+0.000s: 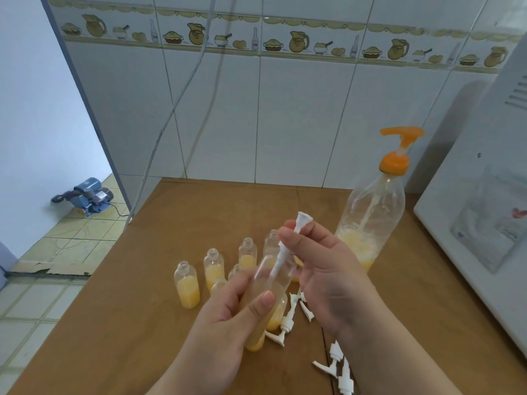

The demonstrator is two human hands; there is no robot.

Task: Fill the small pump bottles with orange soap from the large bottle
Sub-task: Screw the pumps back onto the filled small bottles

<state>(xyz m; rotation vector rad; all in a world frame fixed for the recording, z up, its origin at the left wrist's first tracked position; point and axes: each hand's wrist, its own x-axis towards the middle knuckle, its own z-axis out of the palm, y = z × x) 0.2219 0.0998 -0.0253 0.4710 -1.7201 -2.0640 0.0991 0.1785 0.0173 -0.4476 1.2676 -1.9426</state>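
My left hand [225, 317] grips a small clear bottle [263, 302] partly filled with orange soap, tilted above the wooden table [142, 323]. My right hand [328, 269] pinches a white pump top [288, 246] whose tube reaches down into that bottle's neck. Behind my hands stand several small open bottles [186, 283] with orange soap in their lower halves. The large clear bottle [370, 220] with an orange pump head stands at the right, with a little soap at its bottom.
Loose white pump tops [333, 363] lie on the table near my right wrist. A white appliance [479, 223] stands along the table's right side. The tiled wall is behind. A blue water pump [87, 195] sits on the floor to the left.
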